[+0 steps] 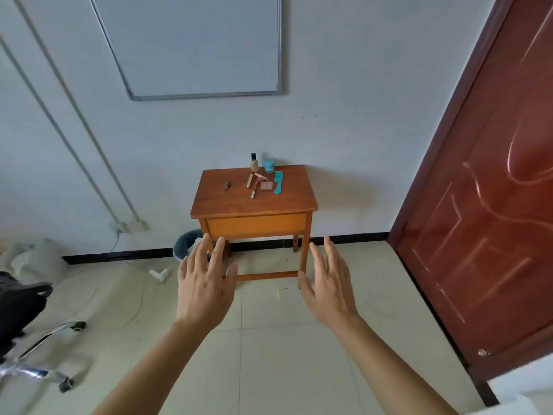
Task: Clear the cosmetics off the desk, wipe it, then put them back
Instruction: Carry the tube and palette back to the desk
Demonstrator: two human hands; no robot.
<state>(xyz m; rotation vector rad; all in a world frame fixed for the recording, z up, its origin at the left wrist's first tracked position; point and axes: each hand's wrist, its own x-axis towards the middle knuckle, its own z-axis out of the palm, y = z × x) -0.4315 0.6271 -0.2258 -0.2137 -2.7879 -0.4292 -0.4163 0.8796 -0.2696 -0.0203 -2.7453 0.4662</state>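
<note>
Several cosmetics sit on the top of the wooden desk (pixel 287 200), most of them grouped at its far side, near the wall. A bottle (pixel 254 165) with a black cap stands upright at the back edge, and a teal jar (pixel 269 165) stands just beside it on the right. A teal comb (pixel 278 182) lies flat in front of the jar. Left of the comb lie a small square compact (pixel 266 186), a pink lipstick (pixel 260 176), a gold tube (pixel 249 180) and a slim stick (pixel 254 192), all close together. A small dark item (pixel 228 184) lies apart from them, more to the left; what it is I cannot tell.

Both hands are raised in front of the desk, well apart from it, and they hold nothing. The left hand (pixel 203 284) shows its back to the camera, with fingers straight and spread. The right hand (pixel 329 284) is held the same way, its fingers extended and a little apart.

On the wall above the desk hangs a whiteboard (pixel 197 46). A red-brown door (pixel 484 205) stands at the right. A dark bin (pixel 187 244) is on the tiled floor by the desk's left legs, and a black office chair (pixel 24 307) shows at the left edge.
</note>
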